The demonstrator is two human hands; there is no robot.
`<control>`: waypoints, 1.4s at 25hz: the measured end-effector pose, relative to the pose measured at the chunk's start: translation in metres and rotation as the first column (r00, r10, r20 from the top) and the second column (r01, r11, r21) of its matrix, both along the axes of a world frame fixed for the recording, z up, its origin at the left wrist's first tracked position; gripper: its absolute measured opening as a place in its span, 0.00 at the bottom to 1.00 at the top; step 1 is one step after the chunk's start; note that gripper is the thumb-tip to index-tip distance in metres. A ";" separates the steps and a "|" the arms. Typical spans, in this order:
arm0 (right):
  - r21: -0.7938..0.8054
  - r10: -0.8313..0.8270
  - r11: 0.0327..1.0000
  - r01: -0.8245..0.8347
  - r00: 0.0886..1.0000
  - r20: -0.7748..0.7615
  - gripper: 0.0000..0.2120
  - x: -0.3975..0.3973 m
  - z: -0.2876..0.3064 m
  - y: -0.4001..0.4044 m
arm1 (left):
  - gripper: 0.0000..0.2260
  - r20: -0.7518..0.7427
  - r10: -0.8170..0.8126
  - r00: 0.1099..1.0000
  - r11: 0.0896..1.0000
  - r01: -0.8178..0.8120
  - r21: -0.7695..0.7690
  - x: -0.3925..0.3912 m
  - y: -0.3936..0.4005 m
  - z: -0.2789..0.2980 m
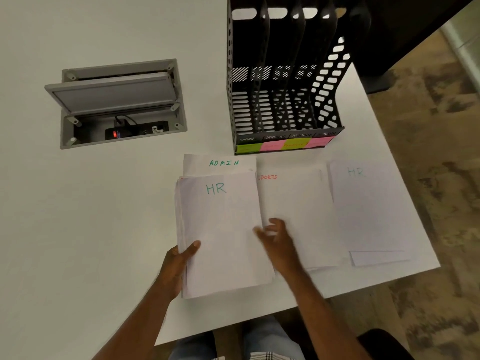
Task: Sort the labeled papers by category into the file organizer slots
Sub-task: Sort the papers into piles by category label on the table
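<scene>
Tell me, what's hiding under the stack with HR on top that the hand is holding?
Under the held HR stack an ADMIN sheet peeks out behind, and a SPORTS sheet beside. Lower pages' labels are covered.

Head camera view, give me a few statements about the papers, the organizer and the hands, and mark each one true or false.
1. The left hand grips a stack of papers whose top sheet reads HR. True.
2. The file organizer already holds papers in its slots. False: the slots look empty.
3. A sheet marked ADMIN shows beyond the held stack. True.
4. The right hand is pinching a sheet. False: its fingers are spread open over the sheet marked SPORTS, holding nothing.
5. Only one HR sheet is visible. False: a second HR sheet lies at the right, near the table edge.
</scene>
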State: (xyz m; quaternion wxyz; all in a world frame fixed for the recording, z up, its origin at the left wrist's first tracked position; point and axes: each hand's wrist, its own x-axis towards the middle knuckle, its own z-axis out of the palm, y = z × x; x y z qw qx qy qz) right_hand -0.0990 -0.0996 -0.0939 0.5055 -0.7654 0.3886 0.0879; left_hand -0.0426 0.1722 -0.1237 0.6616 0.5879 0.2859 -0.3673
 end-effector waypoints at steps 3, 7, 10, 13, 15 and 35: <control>0.026 -0.033 0.999 0.032 0.999 0.009 0.20 -0.003 0.001 0.014 | 0.20 0.009 -0.008 1.000 0.999 0.009 -0.038 0.002 -0.011 0.002; -0.120 -0.139 0.982 0.146 0.988 0.060 0.09 -0.006 0.005 -0.012 | 0.19 0.023 0.005 1.000 0.994 -0.003 -0.113 0.005 -0.038 0.011; -0.173 -0.126 0.975 0.140 0.988 0.088 0.10 -0.012 0.006 -0.039 | 0.18 0.026 -0.004 1.000 0.991 0.007 -0.131 0.006 -0.064 0.012; -0.202 -0.134 0.966 0.159 0.982 0.130 0.13 -0.022 0.006 -0.069 | 0.18 0.018 -0.048 0.999 0.991 0.050 -0.124 0.007 -0.092 0.010; -0.255 -0.155 0.949 0.186 0.978 0.137 0.14 -0.031 0.007 -0.095 | 0.18 0.007 -0.074 0.997 0.990 0.074 -0.123 0.007 -0.117 0.006; -0.788 -0.355 0.603 0.127 0.927 -0.122 0.18 -0.084 -0.035 -0.301 | 0.19 -0.015 -0.150 0.989 0.989 0.150 -0.010 0.016 -0.221 -0.021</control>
